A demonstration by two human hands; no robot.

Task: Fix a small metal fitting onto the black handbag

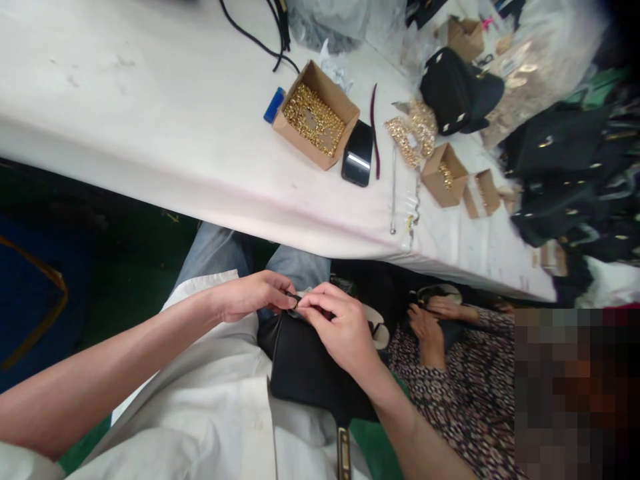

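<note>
A flat black bag (315, 367) lies across my lap, with a strap that carries gold-coloured hardware (343, 448) hanging toward me. At its far edge, my left hand (257, 295) is closed in a pinch on a small black part of the bag. My right hand (343, 320) meets it there, thumb and fingers pinched together over the bag's edge. Whatever sits between the right fingertips is too small to make out. The two hands' fingertips are almost touching.
On the white table (150, 133) stands a cardboard box (320, 150) of small gold pieces, beside a black phone (357, 157) and a blue object (274, 105). Smaller boxes and black bags (555, 147) crowd the right. A co-worker's hands (427, 327) are close by at right.
</note>
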